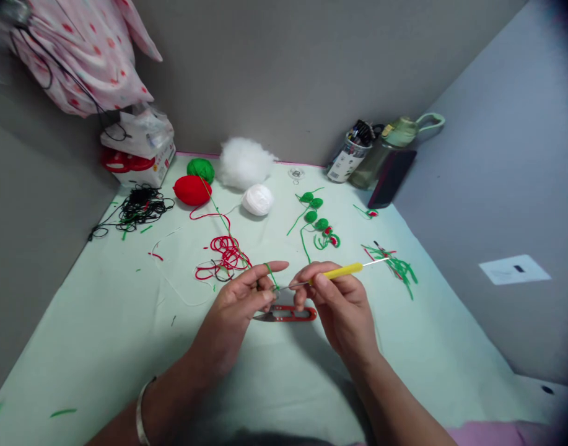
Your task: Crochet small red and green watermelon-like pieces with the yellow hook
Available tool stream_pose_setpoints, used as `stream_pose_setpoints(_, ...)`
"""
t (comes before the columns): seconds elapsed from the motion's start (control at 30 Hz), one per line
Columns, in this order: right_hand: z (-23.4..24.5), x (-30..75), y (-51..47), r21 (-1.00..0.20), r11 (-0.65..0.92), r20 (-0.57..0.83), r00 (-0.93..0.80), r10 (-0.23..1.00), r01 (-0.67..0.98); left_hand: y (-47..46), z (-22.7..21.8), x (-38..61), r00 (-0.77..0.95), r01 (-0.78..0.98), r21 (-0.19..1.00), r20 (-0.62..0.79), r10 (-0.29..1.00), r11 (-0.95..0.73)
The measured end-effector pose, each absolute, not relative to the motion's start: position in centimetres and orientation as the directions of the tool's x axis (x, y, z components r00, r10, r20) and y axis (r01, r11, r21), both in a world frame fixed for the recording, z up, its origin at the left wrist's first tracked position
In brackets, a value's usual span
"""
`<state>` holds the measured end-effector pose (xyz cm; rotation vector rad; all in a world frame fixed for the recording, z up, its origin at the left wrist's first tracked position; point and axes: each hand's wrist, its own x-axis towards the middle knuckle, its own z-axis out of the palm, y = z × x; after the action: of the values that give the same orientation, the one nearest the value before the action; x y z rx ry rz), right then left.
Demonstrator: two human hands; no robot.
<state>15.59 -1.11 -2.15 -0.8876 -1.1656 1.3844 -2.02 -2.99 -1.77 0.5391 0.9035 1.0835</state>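
My right hand (342,303) grips a crochet hook by its yellow handle (343,271), its metal tip pointing left into the work. Between thumb and fingers my left hand (235,306) pinches green yarn (272,276), which loops over the stretched index finger. Whatever small stitches sit at the fingertips are mostly hidden. From that hand the strand runs up to a green yarn ball (200,170). Just below both hands lie thread snips (293,314) with orange-red handles. Loose red yarn (228,254) is heaped beyond my left hand.
Farther back are a red yarn ball (193,190), a white yarn ball (257,200) and fluffy stuffing (246,163). Black yarn (142,209) lies left. Small green crocheted pieces (310,217) and yarn scraps (399,263) lie right. A pen cup (346,161), bottle (376,158) and phone (392,179) stand behind.
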Motion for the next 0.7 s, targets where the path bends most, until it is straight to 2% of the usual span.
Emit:
stream_pose_setpoints(0.17,-2.0,14.9,-1.4,-0.961,0.267,0.276,-0.187,0.943,-0.072,-3.6,-2.2,-1.5,0.180,-0.483,0.794,-0.322,0.929,0.369)
stream_pose_setpoints(0.23,-2.2,14.8,-1.6,-0.955,0.291,0.295,-0.170,0.940,-0.050,-3.6,-2.3,-1.5,0.174,-0.471,0.800,-0.329,0.928,0.372)
stream_pose_setpoints(0.43,-2.7,15.5,-1.1,-0.970,0.091,0.132,-0.172,0.976,-0.227,-3.4,-2.2,-2.0,0.154,-0.470,0.808,-0.322,0.934,0.356)
stream_pose_setpoints(0.53,-2.5,15.7,-1.1,-0.959,0.053,0.109,-0.189,0.976,-0.280,-3.4,-2.2,-2.2,0.144,-0.443,0.828,-0.313,0.939,0.344)
stream_pose_setpoints(0.6,-2.2,15.8,-1.3,-0.972,0.113,0.152,-0.183,0.971,-0.207,-3.4,-2.3,-2.2,0.122,-0.432,0.838,-0.312,0.942,0.333)
stream_pose_setpoints(0.67,-2.1,15.9,-1.7,-0.957,0.286,0.289,-0.190,0.938,-0.045,-3.4,-2.4,-2.1,0.090,-0.426,0.847,-0.312,0.946,0.320)
stream_pose_setpoints(0.7,-2.0,16.0,-1.8,-0.912,0.406,0.386,-0.218,0.897,0.054,-3.4,-2.4,-2.1,0.074,-0.424,0.851,-0.310,0.948,0.311)
